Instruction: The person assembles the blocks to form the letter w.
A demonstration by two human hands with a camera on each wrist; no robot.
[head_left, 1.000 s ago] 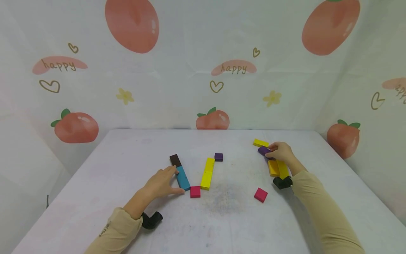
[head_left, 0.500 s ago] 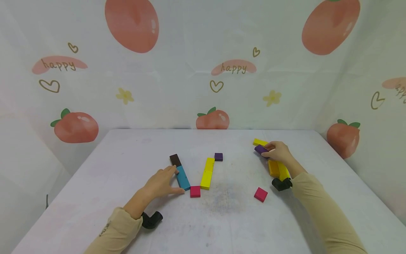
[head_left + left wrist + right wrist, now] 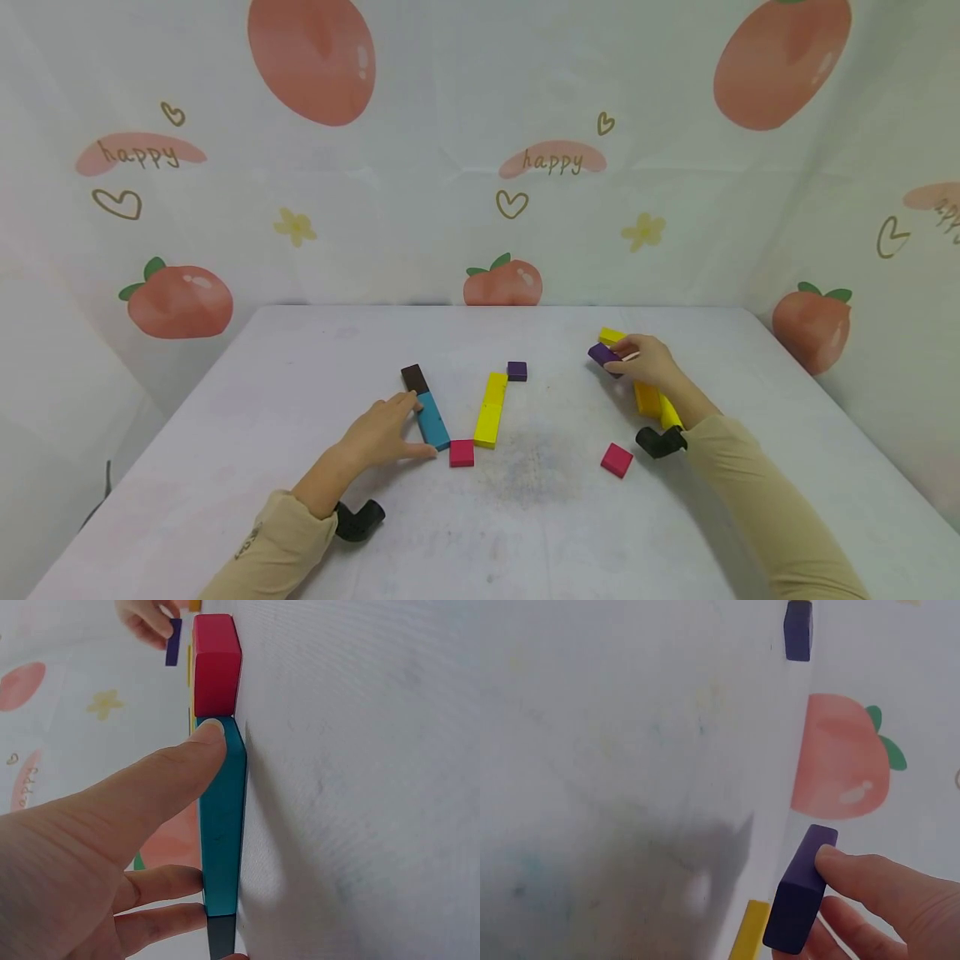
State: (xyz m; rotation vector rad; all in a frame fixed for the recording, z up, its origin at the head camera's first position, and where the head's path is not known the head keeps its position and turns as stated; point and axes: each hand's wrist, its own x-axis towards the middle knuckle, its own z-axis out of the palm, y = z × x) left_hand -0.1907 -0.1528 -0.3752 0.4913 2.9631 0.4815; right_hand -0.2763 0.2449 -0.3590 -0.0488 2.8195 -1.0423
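purple block [image 3: 603, 356], right of frame centre, is pinched off the table by the right hand [image 3: 647, 361]; likely light, rigid, smooth-painted, best held by its long edges. left hand [image 3: 378, 432] lies flat-fingered against the teal block [image 3: 432, 420].

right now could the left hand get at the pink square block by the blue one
Probably yes. The left hand rests on the blue block, and the pink square block lies just past its thumb on the table, with nothing between them.
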